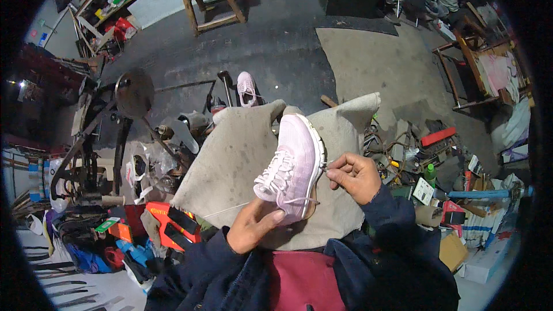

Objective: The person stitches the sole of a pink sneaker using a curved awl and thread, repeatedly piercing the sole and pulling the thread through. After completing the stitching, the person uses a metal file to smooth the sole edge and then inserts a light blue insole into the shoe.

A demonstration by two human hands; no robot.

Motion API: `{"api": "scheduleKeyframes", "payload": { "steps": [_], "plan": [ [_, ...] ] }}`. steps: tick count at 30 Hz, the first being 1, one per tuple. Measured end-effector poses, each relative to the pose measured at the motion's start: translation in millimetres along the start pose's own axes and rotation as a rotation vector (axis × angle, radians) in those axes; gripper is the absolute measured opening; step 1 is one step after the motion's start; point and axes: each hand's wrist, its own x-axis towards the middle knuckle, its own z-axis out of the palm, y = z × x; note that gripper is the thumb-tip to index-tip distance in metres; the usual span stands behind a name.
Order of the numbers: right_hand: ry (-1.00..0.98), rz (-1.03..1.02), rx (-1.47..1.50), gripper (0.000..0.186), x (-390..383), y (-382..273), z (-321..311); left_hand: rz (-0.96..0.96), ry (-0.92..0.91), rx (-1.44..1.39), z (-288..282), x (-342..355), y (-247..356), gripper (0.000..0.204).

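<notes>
Pink shoe (292, 152) extends ahead of left fingers (268, 222) grasping its heel (295, 214); sole (319, 152) lies beside right fingers (342, 178), pinched together, contents indiscernible.

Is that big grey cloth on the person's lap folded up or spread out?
Spread out: the grey cloth reaches wide on both sides of the pink shoe that the left hand holds.

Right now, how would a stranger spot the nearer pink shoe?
Find the broad beige cloth at the scene's centre. Over it, the left hand holds a pale pink lace-up running shoe. Unlike the similar shoe on the dark floor, this one is hand-held.
</notes>
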Motion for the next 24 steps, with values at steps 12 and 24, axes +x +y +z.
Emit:
{"api": "scheduleKeyframes", "payload": {
  "steps": [12, 24],
  "plan": [
    [-0.172, 0.241, -0.056, 0.012, 19.2, -32.5, -17.4, 0.022, -0.026, -0.077, 3.3, 62.6, -9.1, 0.069],
    [-0.222, 0.244, -0.174, 0.014, 33.5, -44.9, -18.0, 0.153, -0.122, 0.084, -10.7, 79.7, -5.9, 0.083]
  ]
}}
